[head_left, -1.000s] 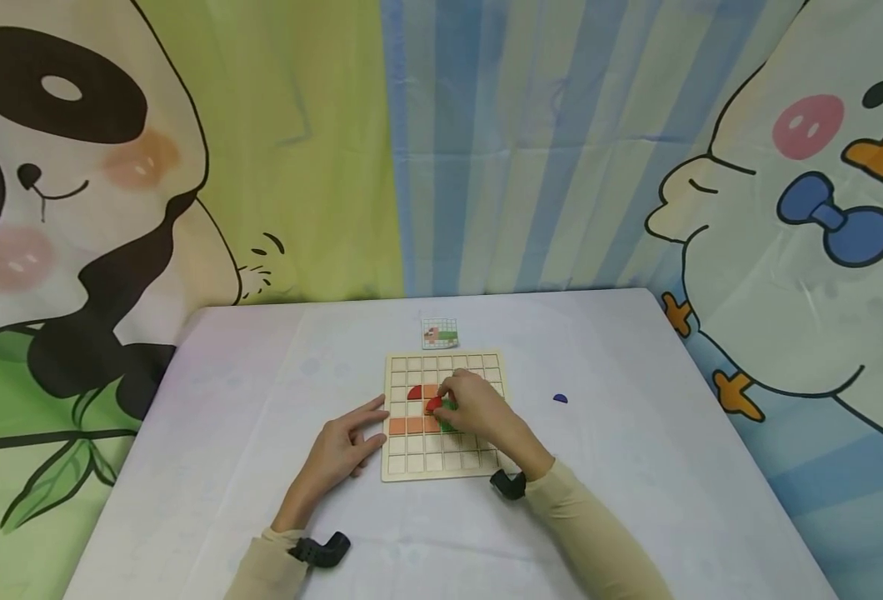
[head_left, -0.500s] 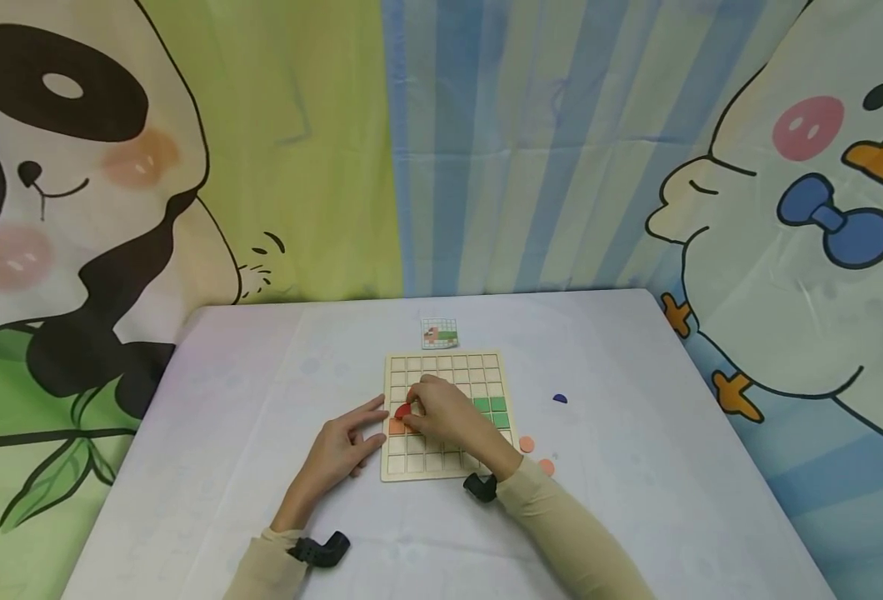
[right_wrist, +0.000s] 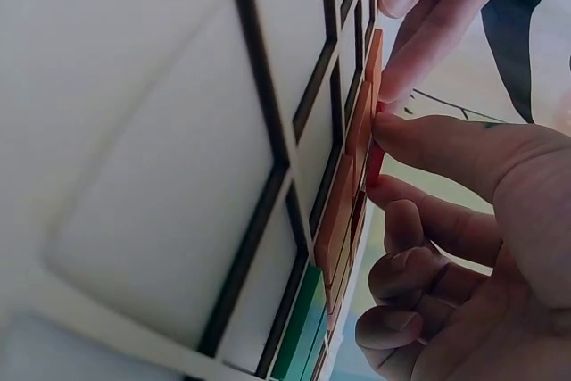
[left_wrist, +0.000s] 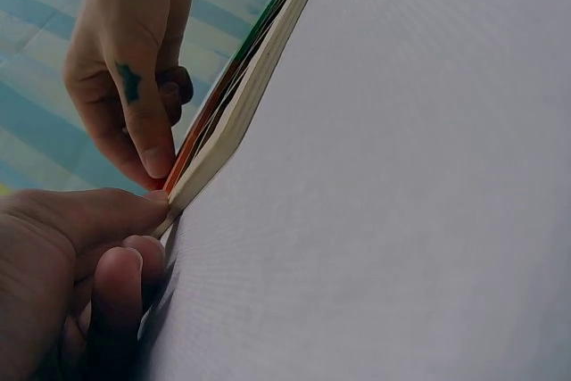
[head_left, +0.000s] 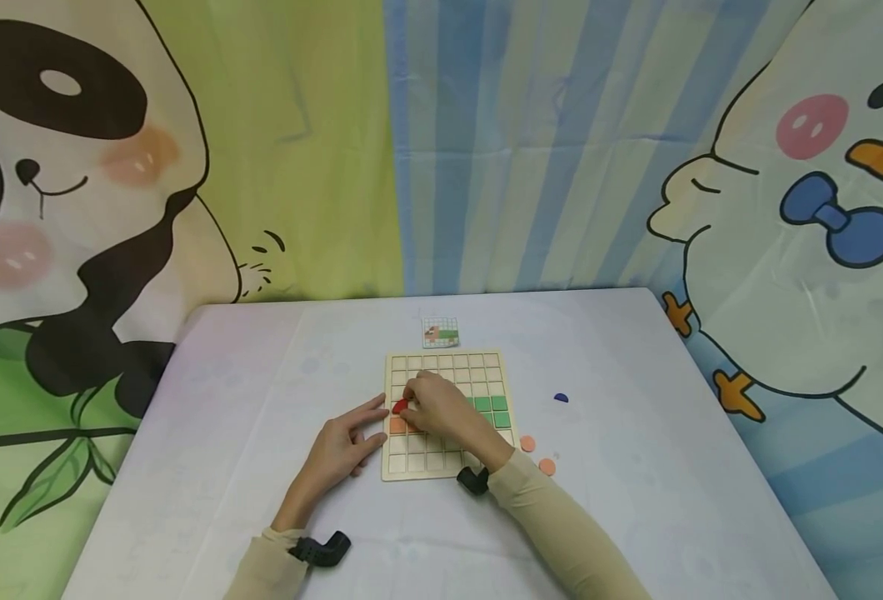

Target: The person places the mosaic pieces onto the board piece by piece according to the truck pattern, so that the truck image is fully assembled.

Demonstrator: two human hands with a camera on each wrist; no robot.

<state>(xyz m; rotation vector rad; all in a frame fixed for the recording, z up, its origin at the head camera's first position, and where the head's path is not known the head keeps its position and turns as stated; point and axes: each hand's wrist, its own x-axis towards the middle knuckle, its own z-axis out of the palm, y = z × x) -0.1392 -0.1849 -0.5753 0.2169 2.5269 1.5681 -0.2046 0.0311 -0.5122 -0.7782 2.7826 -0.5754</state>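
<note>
A square-gridded wooden board [head_left: 441, 463] lies on the table in the head view. My right hand [head_left: 452, 414] reaches across it and pinches a small red rounded tile [head_left: 400, 407] between thumb and finger, low over the left columns. In the right wrist view the red tile [right_wrist: 376, 162] stands edge-on at the fingertips, beside orange tiles [right_wrist: 336, 225]. My left hand [head_left: 339, 447] rests its thumb and straight forefinger against the board's left edge. Green tiles [head_left: 499, 404] fill cells on the right side; more orange tiles [head_left: 397, 426] show on the left. My right hand hides the middle cells.
A dark blue half-round piece [head_left: 561, 397] lies right of the board. Two orange discs [head_left: 527, 443] sit near its lower right corner. Behind the board is a small printed pattern card [head_left: 440, 332]. A cartoon-printed curtain [head_left: 531, 167] stands behind the table.
My right hand has moved left across the board with the red tile, uncovering green tiles and the orange discs, then shifted only slightly. My left hand has stayed at the board's edge.
</note>
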